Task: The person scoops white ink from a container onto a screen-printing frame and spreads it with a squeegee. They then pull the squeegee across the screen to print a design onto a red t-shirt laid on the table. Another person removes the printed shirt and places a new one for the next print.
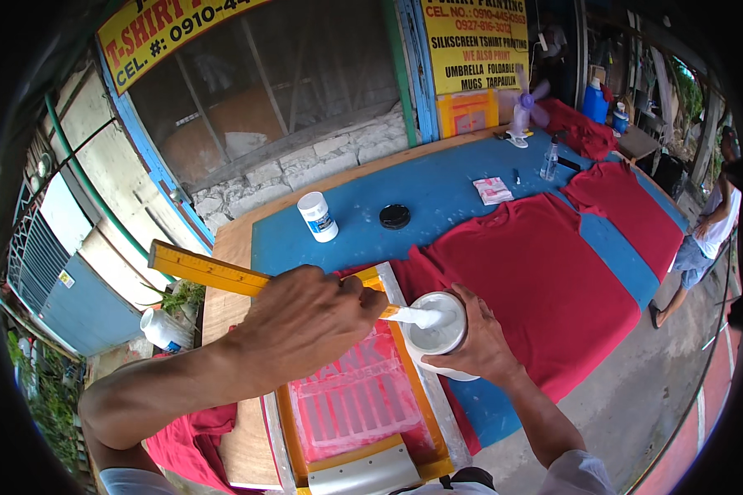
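Your left grip is clasping a yellow ruler, whose paint-coated end is dipping into the white ink tub. Your right grip is cupping that tub, holding it above the screen frame. The frame is lying on a red shirt on the blue desk.

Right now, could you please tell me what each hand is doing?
Left hand: closed around a yellow ruler, its white-coated end dipped in the tub.
Right hand: closed, holding the white paint tub.
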`<state>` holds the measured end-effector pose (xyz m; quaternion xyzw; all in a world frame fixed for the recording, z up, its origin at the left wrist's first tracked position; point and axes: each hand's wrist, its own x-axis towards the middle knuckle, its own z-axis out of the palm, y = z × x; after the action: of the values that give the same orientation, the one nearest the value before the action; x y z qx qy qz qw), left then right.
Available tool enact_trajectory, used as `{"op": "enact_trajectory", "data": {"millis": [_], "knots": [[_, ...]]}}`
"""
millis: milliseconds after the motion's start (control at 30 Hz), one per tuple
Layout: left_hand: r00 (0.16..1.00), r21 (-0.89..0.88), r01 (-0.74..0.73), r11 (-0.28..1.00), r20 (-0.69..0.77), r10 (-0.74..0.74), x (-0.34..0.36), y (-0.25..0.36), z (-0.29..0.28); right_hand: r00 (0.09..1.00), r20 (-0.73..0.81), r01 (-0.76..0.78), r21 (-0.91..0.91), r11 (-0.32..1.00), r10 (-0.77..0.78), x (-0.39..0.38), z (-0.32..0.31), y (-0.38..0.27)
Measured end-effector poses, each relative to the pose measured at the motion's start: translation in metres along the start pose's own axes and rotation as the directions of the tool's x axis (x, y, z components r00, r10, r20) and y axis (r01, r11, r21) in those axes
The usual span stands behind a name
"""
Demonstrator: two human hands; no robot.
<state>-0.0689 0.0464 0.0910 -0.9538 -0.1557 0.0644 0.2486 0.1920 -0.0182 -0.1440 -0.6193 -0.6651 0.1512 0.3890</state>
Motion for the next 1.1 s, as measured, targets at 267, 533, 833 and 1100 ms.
{"op": "enact_trajectory", "data": {"millis": [267,533,833,1100], "knots": [[0.985,-0.205,-0.025,0.978,0.161,0.059,0.055,0.016,0.046,0.993,-0.084,0.086,0.011,0.996,-0.085,-0.012,-0.004,0.011],[0.935,-0.65,0.325,0.687,0.329,-0.131,0.064,0.018,0.077,0.989,-0.112,0.103,0.033,0.994,-0.099,-0.019,-0.004,0.019],[0.865,-0.75,0.492,0.443,0.481,-0.146,0.045,-0.001,0.094,0.998,-0.063,0.034,0.058,0.998,-0.03,-0.014,-0.004,0.023],[0.861,-0.827,0.508,0.243,0.484,-0.154,0.023,-0.02,0.114,0.997,-0.071,0.025,0.074,0.997,-0.02,-0.009,-0.009,0.024]]}}
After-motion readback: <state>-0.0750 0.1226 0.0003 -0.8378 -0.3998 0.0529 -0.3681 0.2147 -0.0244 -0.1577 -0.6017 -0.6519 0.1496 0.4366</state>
